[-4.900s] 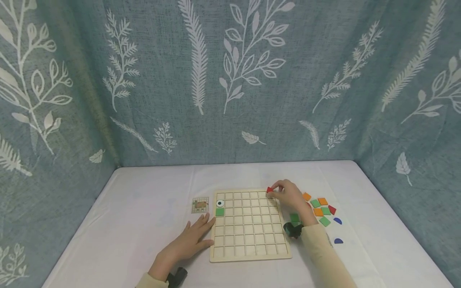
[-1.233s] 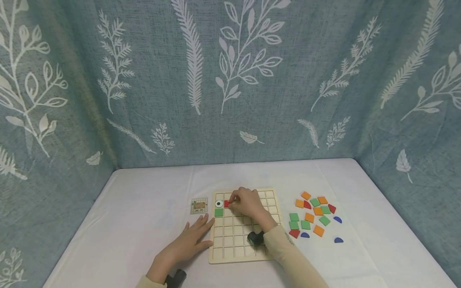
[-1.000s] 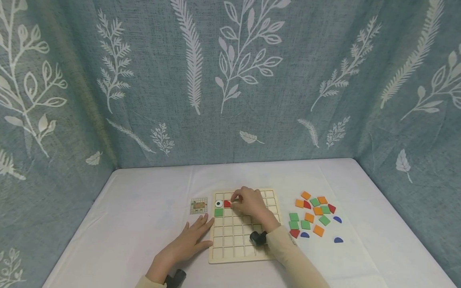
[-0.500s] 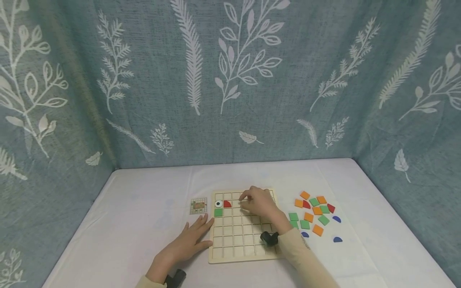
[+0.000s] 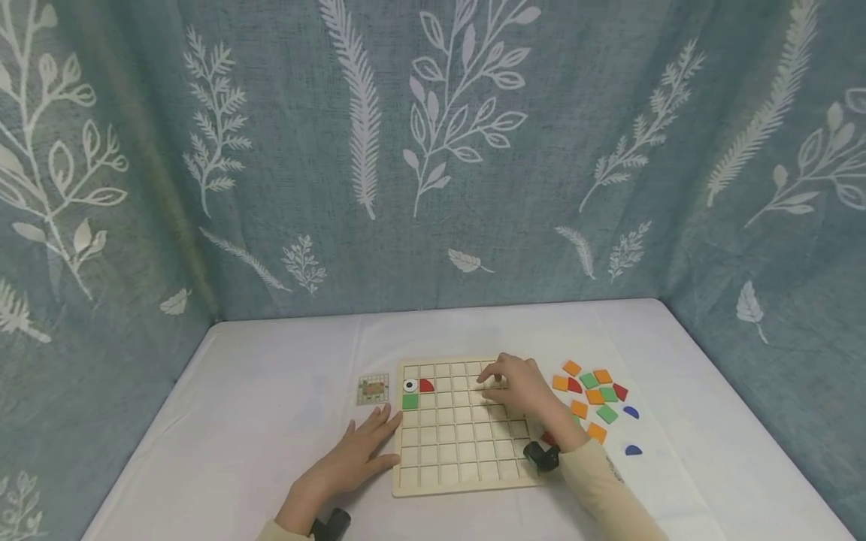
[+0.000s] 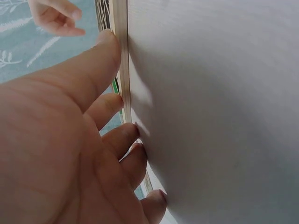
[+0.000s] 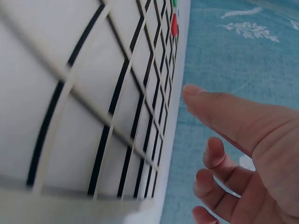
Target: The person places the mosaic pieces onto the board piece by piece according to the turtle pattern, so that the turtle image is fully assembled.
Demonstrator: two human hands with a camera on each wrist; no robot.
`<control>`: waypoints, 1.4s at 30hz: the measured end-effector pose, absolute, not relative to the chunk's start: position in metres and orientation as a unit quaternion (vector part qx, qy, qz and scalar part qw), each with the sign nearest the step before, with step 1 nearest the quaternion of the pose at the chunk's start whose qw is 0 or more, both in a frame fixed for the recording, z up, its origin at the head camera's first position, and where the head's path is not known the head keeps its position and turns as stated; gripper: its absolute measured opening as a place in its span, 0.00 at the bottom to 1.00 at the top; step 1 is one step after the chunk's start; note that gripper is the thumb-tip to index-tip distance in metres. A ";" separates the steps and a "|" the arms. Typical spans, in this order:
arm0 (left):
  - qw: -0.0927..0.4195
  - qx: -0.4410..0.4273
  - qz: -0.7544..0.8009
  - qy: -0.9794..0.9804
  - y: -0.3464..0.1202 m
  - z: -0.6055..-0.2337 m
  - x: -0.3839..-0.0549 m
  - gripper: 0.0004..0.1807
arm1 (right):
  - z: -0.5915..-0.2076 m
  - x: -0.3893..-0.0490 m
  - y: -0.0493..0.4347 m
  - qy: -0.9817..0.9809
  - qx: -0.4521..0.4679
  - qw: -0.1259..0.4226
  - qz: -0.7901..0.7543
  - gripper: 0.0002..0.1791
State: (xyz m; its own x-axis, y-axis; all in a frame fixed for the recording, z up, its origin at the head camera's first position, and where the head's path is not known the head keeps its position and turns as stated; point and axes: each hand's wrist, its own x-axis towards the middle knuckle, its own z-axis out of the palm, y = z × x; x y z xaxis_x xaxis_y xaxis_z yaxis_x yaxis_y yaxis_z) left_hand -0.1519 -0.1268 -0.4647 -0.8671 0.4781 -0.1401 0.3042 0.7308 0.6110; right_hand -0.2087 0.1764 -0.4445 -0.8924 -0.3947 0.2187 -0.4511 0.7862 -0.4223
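A wooden grid board (image 5: pixel 446 454) lies on the white table. In its upper left squares sit a round eye tile (image 5: pixel 410 385), a red quarter-circle tile (image 5: pixel 425 386) and a green square tile (image 5: pixel 410 402). My left hand (image 5: pixel 355 454) lies flat beside the board, its thumb and fingertips touching the left edge; in the left wrist view the thumb (image 6: pixel 100 58) rests against the wooden rim. Over the board's upper right squares hovers my right hand (image 5: pixel 519 383), holding nothing, with thumb and fingers apart. The right wrist view shows its loosely bent fingers (image 7: pixel 215 154) clear of the grid.
To the board's right lie loose tiles: orange squares (image 5: pixel 597 433), green squares (image 5: pixel 607 414), red pieces (image 5: pixel 621 391) and blue half circles (image 5: pixel 633 450). My right forearm covers some of them. A small picture card (image 5: pixel 373 389) lies left of the board. A patterned curtain (image 5: pixel 433 263) stands behind the table.
My right hand carried a red tile across to the square beside the eye tile and let go. It has since moved right, back over the board. The left hand has stayed put.
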 end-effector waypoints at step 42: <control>0.134 0.218 0.299 0.919 -0.127 -0.466 -0.150 0.37 | -0.460 -0.171 0.277 -0.967 0.119 0.005 0.226 0.12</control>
State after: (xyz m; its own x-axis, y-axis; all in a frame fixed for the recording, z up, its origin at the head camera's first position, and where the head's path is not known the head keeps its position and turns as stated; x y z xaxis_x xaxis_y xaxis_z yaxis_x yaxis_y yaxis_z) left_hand -0.1501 -0.1274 -0.4657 -0.8691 0.4807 -0.1168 0.3200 0.7264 0.6083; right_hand -0.1712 0.2773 -0.4599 -0.9715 -0.2282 0.0643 -0.2330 0.8694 -0.4358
